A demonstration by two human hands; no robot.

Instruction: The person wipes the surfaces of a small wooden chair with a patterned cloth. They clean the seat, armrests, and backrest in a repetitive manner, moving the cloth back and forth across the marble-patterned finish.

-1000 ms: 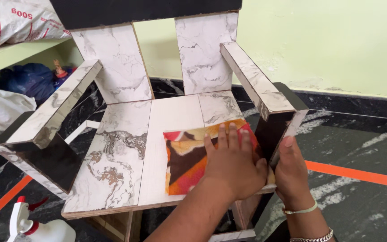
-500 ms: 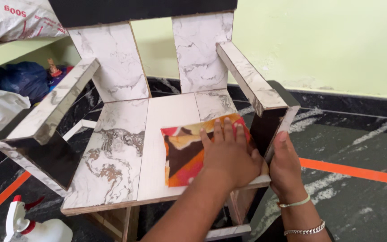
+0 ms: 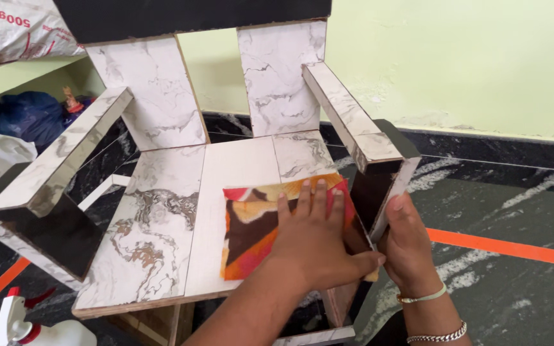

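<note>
Currently the left hand (image 3: pixel 318 240) presses flat, fingers spread, on the red, orange and brown patterned cloth (image 3: pixel 261 224) covering the marble-patterned wooden chair's seat (image 3: pixel 161 224); the right hand (image 3: pixel 408 247) grips the armrest support (image 3: pixel 379 186).

Two bracelets on right hand (image 3: pixel 407 247) wrist

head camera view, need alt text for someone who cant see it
A person's left hand presses a folded red, orange and brown cloth flat on the seat of a small marble-patterned chair, while the right hand grips the front of its armrest support. A white spray bottle stands on the dark floor at lower left.
</note>
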